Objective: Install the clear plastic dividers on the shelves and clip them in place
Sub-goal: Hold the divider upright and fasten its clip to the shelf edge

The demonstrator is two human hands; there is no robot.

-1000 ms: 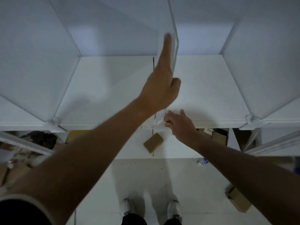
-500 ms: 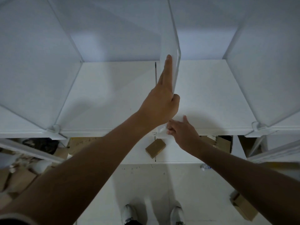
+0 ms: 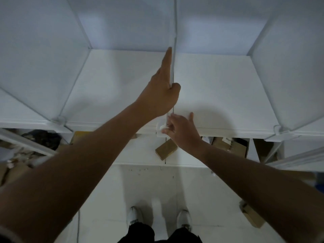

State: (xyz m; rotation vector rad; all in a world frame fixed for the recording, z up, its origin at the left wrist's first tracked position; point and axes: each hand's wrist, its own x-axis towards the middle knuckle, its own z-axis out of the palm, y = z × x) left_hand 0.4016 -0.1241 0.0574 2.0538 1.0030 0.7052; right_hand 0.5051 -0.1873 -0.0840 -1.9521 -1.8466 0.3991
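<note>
A clear plastic divider (image 3: 175, 28) stands upright and edge-on over the middle of the white shelf (image 3: 219, 88). My left hand (image 3: 160, 92) grips it, fingers flat along its left face and thumb on the right face. At the shelf's front edge my right hand (image 3: 180, 131) pinches a small white clip (image 3: 161, 128) at the divider's foot. Two more clear dividers stand fixed on the same shelf, one at the left (image 3: 40, 67) and one at the right (image 3: 287, 71), each with a clip at its front corner.
A lower shelf (image 3: 145, 151) carries a small brown box (image 3: 166, 149) and cardboard boxes (image 3: 228, 144). Debris lies at the lower left (image 3: 21, 155). Another cardboard box (image 3: 252, 214) sits on the white floor to the right of my shoes (image 3: 133, 218).
The divider has swung from tilted right to upright and edge-on. My left hand slid down along it. My right hand stays at the clip on the shelf's front edge.
</note>
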